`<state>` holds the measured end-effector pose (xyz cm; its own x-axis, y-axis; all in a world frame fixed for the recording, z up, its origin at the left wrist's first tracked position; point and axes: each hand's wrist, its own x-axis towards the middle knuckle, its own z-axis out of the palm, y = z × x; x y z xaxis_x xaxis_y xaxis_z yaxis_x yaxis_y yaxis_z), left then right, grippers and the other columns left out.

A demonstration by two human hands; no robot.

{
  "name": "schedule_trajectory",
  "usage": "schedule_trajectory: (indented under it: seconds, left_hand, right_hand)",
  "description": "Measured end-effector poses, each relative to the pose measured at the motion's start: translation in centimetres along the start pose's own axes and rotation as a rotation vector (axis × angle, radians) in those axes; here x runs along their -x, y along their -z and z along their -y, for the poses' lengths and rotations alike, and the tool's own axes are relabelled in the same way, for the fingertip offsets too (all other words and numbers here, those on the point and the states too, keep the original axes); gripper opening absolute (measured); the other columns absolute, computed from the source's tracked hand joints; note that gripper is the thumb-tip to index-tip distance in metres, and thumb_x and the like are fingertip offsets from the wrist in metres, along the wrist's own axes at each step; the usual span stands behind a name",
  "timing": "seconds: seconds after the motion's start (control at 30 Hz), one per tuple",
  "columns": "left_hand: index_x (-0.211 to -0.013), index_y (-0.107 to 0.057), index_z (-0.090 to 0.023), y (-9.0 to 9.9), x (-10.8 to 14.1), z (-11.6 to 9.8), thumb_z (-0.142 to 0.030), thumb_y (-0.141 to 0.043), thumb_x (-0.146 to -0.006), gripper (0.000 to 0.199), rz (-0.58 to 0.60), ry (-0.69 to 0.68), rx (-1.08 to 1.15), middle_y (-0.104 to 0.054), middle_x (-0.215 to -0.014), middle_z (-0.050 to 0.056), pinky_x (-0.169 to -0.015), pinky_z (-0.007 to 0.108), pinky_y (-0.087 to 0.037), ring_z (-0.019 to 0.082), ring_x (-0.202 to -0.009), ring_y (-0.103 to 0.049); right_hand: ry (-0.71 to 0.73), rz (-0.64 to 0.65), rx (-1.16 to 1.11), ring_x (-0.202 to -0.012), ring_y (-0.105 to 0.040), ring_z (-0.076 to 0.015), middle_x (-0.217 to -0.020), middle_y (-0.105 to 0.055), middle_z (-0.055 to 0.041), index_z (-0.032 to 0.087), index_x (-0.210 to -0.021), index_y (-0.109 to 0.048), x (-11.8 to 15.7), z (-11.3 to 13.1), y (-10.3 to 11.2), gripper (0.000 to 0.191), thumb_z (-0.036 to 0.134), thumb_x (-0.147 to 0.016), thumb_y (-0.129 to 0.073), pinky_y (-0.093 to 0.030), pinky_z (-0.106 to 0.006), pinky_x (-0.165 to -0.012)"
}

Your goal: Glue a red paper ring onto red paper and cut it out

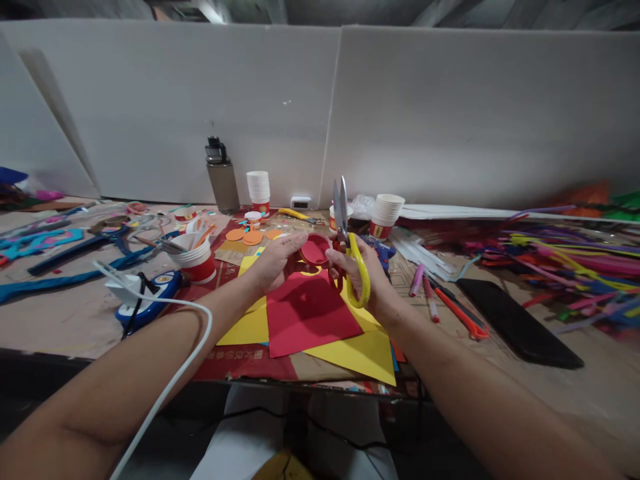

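Observation:
My left hand is closed on the left edge of a round red paper piece, held just above the table. In my right hand is a pair of scissors with yellow handles, its slightly parted blades pointing up. The right thumb also reaches the right edge of the round piece. Beneath both hands lies a red paper sheet, on top of yellow sheets. Several orange paper circles lie beyond my left hand.
Left of my arms stand a stack of paper cups with tools in it and a blue power strip. A bottle and more cup stacks line the back. At right are markers, a black phone and pipe cleaners.

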<state>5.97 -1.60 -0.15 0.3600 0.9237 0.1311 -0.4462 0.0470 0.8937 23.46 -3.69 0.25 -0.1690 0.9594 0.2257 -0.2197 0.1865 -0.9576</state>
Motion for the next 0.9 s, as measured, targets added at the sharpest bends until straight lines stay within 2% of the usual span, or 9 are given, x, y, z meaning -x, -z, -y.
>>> schedule_trajectory:
  seconds: [0.23, 0.33, 0.5, 0.6, 0.7, 0.8, 0.9]
  left_hand:
    - [-0.085, -0.069, -0.014, -0.2, 0.2, -0.5, -0.03, -0.073, -0.079, 0.018, -0.022, 0.039, -0.022, -0.066, -0.07, 0.002, -0.059, 0.027, -0.057, 0.013, -0.062, -0.063]
    - [-0.095, -0.07, -0.015, -0.5, 0.3, -0.7, -0.031, -0.072, -0.079, 0.022, 0.02, 0.026, -0.008, -0.068, -0.079, 0.003, -0.064, 0.028, -0.057, 0.013, -0.068, -0.064]
    - [-0.117, -0.067, -0.02, -0.6, 0.5, -0.8, -0.032, -0.077, -0.075, 0.045, 0.11, -0.021, -0.046, -0.069, -0.109, 0.007, -0.065, 0.025, -0.053, 0.012, -0.074, -0.062]
    - [-0.125, -0.064, -0.024, -0.4, 0.6, -0.8, -0.03, -0.081, -0.071, 0.057, 0.154, -0.048, -0.082, -0.066, -0.12, 0.009, -0.065, 0.022, -0.049, 0.011, -0.076, -0.061]
    - [-0.126, -0.063, -0.027, -0.2, 0.6, -0.6, -0.024, -0.083, -0.068, 0.061, 0.191, -0.07, -0.118, -0.064, -0.126, 0.01, -0.07, 0.023, -0.049, 0.015, -0.088, -0.063]
    - [-0.121, -0.066, -0.026, 0.1, 0.4, -0.4, -0.022, -0.083, -0.067, 0.058, 0.218, -0.09, -0.138, -0.062, -0.13, 0.01, -0.077, 0.025, -0.05, 0.019, -0.1, -0.063]
    - [-0.117, -0.067, -0.024, 0.6, 0.0, -0.4, -0.027, -0.082, -0.069, 0.051, 0.192, -0.11, -0.15, -0.064, -0.124, 0.01, -0.069, 0.022, -0.05, 0.015, -0.09, -0.063]
  right_hand:
    - [0.014, -0.05, 0.082, -0.046, -0.049, -0.0085, -0.065, -0.055, 0.0068, 0.022, -0.1, -0.057, -0.1, 0.1, 0.1, 0.043, 0.035, -0.066, -0.079, -0.041, -0.023, -0.044]
    - [0.003, -0.049, 0.082, -0.046, -0.049, -0.0089, -0.064, -0.056, 0.0063, 0.022, -0.099, -0.056, -0.1, 0.1, 0.0, 0.042, 0.035, -0.066, -0.079, -0.04, -0.023, -0.043]
    - [-0.017, -0.05, 0.029, -0.049, -0.05, -0.0104, -0.061, -0.056, 0.0054, 0.021, -0.103, -0.055, 0.3, 0.6, -0.4, 0.045, 0.036, -0.067, -0.078, -0.039, -0.023, -0.044]
    - [-0.006, -0.037, 0.026, -0.05, -0.05, -0.0113, -0.061, -0.056, 0.0054, 0.021, -0.101, -0.054, 0.5, 1.1, -0.6, 0.044, 0.036, -0.068, -0.078, -0.04, -0.024, -0.045]
    - [0.012, -0.015, 0.06, -0.049, -0.05, -0.0116, -0.062, -0.057, 0.0044, 0.022, -0.098, -0.055, 0.7, 1.3, -0.7, 0.04, 0.037, -0.068, -0.077, -0.04, -0.025, -0.045]
    - [0.007, -0.009, 0.082, -0.05, -0.052, -0.0125, -0.065, -0.057, 0.0035, 0.022, -0.096, -0.055, 0.7, 1.3, -0.8, 0.041, 0.043, -0.069, -0.077, -0.04, -0.026, -0.044]
    - [0.002, 0.015, 0.085, -0.049, -0.051, -0.0125, -0.062, -0.053, 0.0046, 0.023, -0.096, -0.054, 0.5, 1.2, -0.8, 0.041, 0.048, -0.071, -0.075, -0.04, -0.026, -0.042]
